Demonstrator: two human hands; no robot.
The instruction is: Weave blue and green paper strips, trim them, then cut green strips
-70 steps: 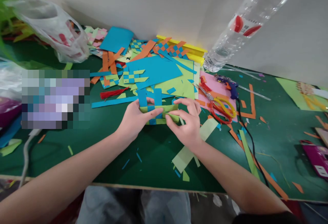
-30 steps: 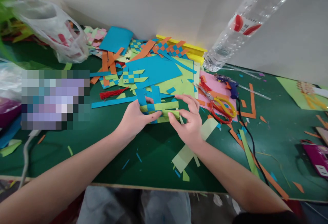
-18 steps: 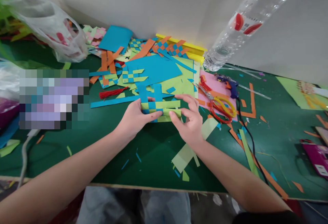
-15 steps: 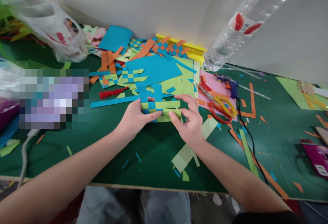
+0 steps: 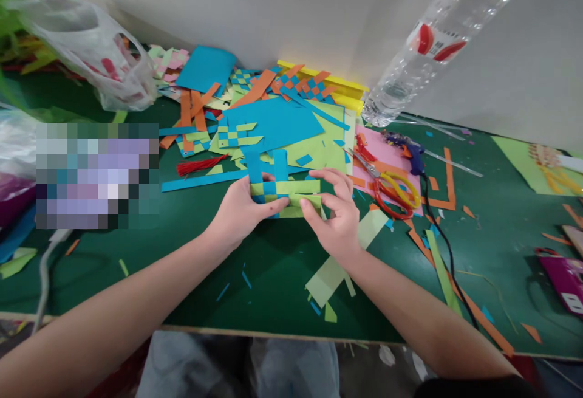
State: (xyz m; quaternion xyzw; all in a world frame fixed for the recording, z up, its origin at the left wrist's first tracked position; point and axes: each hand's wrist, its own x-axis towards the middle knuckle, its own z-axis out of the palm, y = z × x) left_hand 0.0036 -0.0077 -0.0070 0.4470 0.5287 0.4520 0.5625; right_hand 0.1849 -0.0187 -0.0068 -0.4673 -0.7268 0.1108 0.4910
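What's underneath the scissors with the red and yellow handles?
Pink paper shows beneath the scissors. Anything small lying directly under their blades or handles is covered, so I cannot tell whether scraps are there.

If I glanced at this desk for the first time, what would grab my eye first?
Probably the blue and green woven paper piece at the centre, held between the left hand and the right hand. Next, perhaps the tall clear bottle with its red-and-white label, by the wall at upper right, and the scissors with yellow and red handles on the pink paper below it.
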